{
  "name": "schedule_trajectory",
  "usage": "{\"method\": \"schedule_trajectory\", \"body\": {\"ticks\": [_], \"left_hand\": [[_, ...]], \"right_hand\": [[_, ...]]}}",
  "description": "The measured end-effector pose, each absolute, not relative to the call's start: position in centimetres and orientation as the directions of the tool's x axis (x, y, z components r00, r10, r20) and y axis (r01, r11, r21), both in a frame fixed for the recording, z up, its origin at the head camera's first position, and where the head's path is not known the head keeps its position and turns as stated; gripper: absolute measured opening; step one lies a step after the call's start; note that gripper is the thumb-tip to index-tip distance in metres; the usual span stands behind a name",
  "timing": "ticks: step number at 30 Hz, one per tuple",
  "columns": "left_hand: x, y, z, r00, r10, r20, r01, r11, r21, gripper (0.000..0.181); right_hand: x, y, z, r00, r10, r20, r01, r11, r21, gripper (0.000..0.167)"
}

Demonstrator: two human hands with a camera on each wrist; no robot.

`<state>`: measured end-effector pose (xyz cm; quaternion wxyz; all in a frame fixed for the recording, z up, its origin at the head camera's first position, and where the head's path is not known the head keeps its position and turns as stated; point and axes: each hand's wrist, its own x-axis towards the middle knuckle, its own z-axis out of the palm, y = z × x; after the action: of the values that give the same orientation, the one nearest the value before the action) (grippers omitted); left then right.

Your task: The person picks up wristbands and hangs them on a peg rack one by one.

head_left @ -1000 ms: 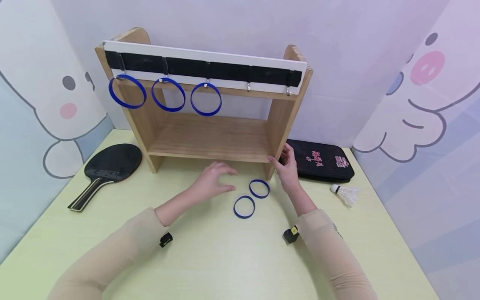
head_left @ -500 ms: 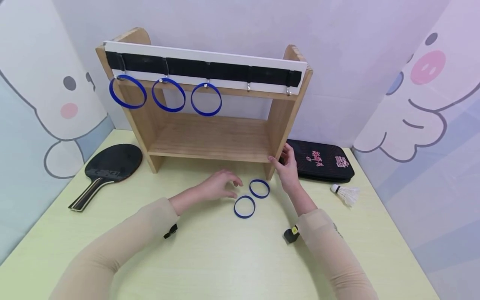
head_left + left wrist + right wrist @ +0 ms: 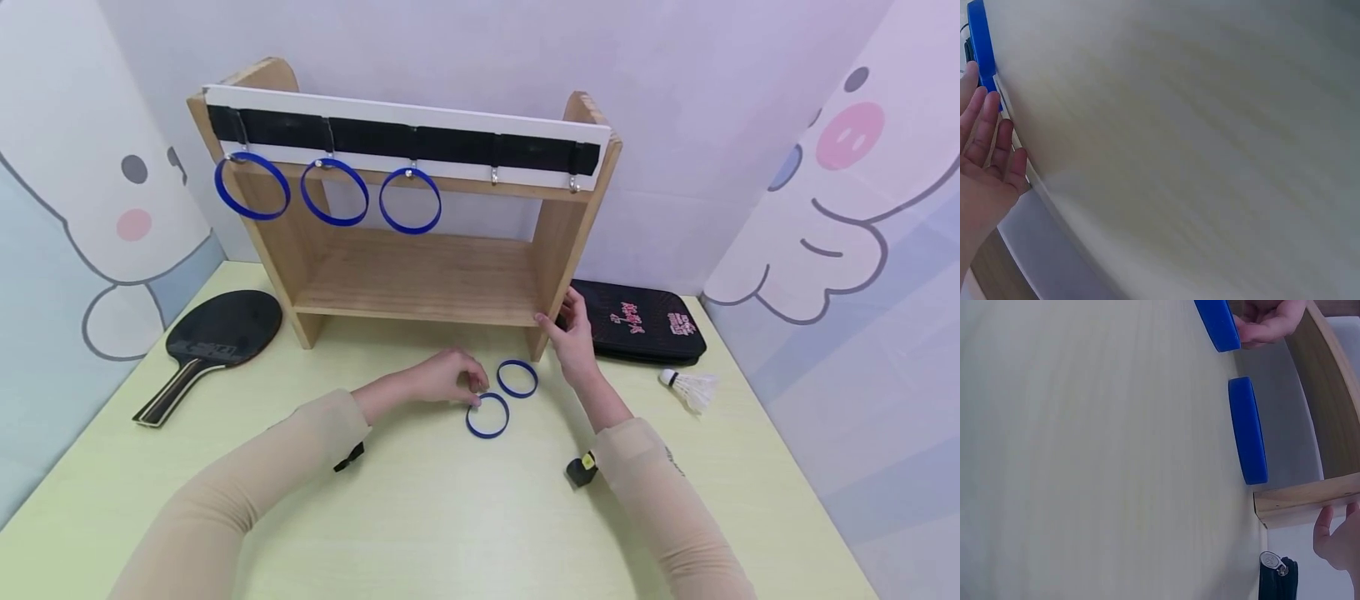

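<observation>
Deep blue colours the two loose rings (image 3: 507,417) on the pale yellow-green table (image 3: 465,517) and the three hanging rings (image 3: 408,232). The rack (image 3: 420,267) is light-brown grained wood; its board (image 3: 480,122) is white with a black strip (image 3: 453,145). Near the table's left edge, the table tennis paddle (image 3: 225,327) has a black face and pale-striped dark handle (image 3: 171,393). Toward the far right corner, the case (image 3: 651,342) is black with pinkish-red lettering (image 3: 632,317), the shuttlecock (image 3: 693,389) white, black-banded.

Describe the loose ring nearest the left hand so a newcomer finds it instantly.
Start at the wooden shelf, then drop to the table in front of its right half. Pick the front blue ring; unlike the rear blue ring, which lies closer to the shelf, it has the left hand right at its rim.
</observation>
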<state>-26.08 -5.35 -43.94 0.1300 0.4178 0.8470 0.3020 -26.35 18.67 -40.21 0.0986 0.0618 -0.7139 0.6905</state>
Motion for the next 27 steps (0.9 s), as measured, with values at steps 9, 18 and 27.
{"method": "schedule_trajectory", "body": {"ticks": [9, 18, 27], "left_hand": [[-26.0, -5.18, -44.03, -0.612, 0.791, -0.005, 0.592, 0.462, 0.661, 0.017], [-25.93, -4.98, -44.03, -0.633, 0.773, -0.037, 0.58, 0.505, 0.639, 0.01], [-25.54, -4.95, -43.8, -0.63, 0.775, -0.045, 0.566, 0.498, 0.657, 0.008]], "right_hand": [[-26.26, 18.77, -40.22, -0.974, 0.042, 0.221, -0.219, 0.05, -0.975, 0.062], [-26.37, 18.77, -40.2, -0.97, 0.037, 0.239, -0.237, 0.046, -0.97, 0.061], [-26.41, 18.73, -40.22, -0.973, 0.038, 0.229, -0.228, 0.031, -0.973, 0.061]]}}
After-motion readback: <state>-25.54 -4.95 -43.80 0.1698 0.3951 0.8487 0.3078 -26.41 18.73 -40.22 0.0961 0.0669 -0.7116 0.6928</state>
